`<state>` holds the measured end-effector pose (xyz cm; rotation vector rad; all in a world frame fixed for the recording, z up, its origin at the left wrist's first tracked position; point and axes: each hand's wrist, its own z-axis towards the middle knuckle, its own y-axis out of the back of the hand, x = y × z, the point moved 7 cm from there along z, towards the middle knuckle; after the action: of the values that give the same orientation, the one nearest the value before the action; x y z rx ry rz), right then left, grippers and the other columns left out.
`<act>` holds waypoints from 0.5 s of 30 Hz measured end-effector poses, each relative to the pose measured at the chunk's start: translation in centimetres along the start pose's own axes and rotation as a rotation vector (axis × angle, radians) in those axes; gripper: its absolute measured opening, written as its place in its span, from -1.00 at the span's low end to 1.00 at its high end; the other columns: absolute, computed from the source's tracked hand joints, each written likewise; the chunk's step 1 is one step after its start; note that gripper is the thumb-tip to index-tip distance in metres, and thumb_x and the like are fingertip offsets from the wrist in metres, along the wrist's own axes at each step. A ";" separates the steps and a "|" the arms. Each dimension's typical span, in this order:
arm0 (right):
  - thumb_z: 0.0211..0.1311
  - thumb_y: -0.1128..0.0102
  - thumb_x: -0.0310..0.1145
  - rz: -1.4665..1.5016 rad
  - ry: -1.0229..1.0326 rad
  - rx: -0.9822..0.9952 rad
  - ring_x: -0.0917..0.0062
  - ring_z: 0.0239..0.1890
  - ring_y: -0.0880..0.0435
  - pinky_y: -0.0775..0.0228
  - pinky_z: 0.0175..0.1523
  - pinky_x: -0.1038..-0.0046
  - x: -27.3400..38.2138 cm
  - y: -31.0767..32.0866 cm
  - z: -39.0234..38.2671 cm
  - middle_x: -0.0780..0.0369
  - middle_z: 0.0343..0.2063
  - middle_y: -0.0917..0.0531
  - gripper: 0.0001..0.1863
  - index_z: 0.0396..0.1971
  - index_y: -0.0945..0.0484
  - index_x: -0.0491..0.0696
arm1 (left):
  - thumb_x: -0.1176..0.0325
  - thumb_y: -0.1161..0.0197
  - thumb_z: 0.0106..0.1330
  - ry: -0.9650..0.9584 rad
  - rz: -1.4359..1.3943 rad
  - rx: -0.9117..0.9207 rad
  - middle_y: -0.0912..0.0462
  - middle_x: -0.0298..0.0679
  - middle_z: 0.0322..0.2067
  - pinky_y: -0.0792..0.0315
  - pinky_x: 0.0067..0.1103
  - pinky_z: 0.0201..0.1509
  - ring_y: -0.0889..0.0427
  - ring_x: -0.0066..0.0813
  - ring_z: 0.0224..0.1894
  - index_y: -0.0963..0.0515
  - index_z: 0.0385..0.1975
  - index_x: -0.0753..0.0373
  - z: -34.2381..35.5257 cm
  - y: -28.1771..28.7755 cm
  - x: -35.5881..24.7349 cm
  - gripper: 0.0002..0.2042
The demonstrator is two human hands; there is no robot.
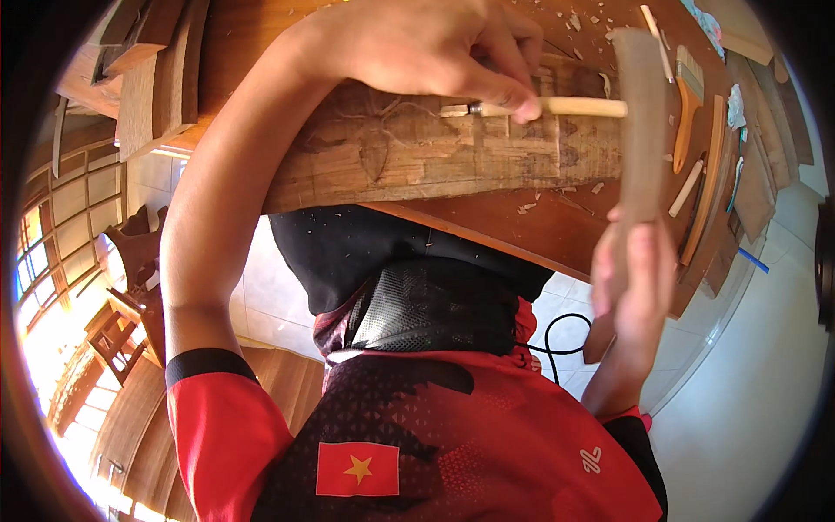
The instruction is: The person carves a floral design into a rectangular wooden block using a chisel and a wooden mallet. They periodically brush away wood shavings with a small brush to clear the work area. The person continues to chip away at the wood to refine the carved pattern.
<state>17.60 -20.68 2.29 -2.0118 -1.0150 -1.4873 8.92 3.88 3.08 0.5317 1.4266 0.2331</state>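
Note:
A rough, partly carved wooden board lies across the table in front of me. My left hand reaches over it, fingers closed on the pale wooden handle of a carving chisel. The chisel lies low along the board, its metal blade pointing left at the wood. On the right, my right hand is wrapped round the lower part of a wooden mallet, slightly smeared by motion. The mallet stands at the butt end of the chisel handle; whether they touch I cannot tell.
Thick wooden blocks sit at the table's left. Along its right side lie a flat brush, a pale stick-like handle and a long wooden strip. Wood chips are scattered over the brown table, whose near edge runs by my waist.

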 end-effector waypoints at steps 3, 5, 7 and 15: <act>0.67 0.18 -0.11 -0.064 -0.027 0.052 0.69 -0.83 -0.29 -0.12 -0.72 0.60 0.3 0.0 0.0 0.26 -0.62 -0.44 -0.59 0.00 -0.42 -0.20 | 0.07 -0.27 0.50 -0.013 -0.009 -0.019 -0.61 -0.25 -0.26 -0.49 -0.40 -0.14 -0.60 -0.39 -0.20 -0.79 -0.15 0.22 -0.1 0.2 -0.2 -0.67; 0.67 0.18 -0.12 0.097 0.071 -0.033 0.69 -0.82 -0.29 -0.11 -0.72 0.60 1.0 0.7 0.2 0.26 -0.61 -0.44 -0.60 -0.01 -0.43 -0.20 | 0.06 -0.29 0.49 0.053 0.001 0.005 -0.61 -0.26 -0.27 -0.49 -0.41 -0.15 -0.59 -0.41 -0.20 -0.80 -0.16 0.21 -0.1 0.2 0.3 -0.67; 0.68 0.32 -0.07 -0.217 0.015 0.107 0.66 -0.84 -0.26 -0.15 -0.78 0.57 0.7 -0.4 0.3 0.27 -0.63 -0.39 -0.52 0.04 -0.36 -0.24 | 0.05 -0.31 0.47 0.148 0.038 0.063 -0.62 -0.27 -0.27 -0.49 -0.43 -0.15 -0.59 -0.42 -0.20 -0.80 -0.16 0.20 0.0 0.2 1.5 -0.67; 0.66 0.13 -0.11 -0.136 -0.030 0.115 0.73 -0.77 -0.29 -0.12 -0.67 0.64 1.4 -1.0 0.4 0.28 -0.60 -0.46 -0.59 -0.01 -0.46 -0.21 | 0.17 -0.39 0.42 0.039 -0.188 -0.072 -0.67 -0.25 -0.21 -0.49 -0.41 -0.21 -0.59 -0.42 -0.27 -0.80 -0.12 0.20 -1.6 1.1 2.7 -0.75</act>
<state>17.32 -19.32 3.39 -1.9236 -1.2425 -1.4345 7.88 6.40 1.19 0.3334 1.4900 0.1444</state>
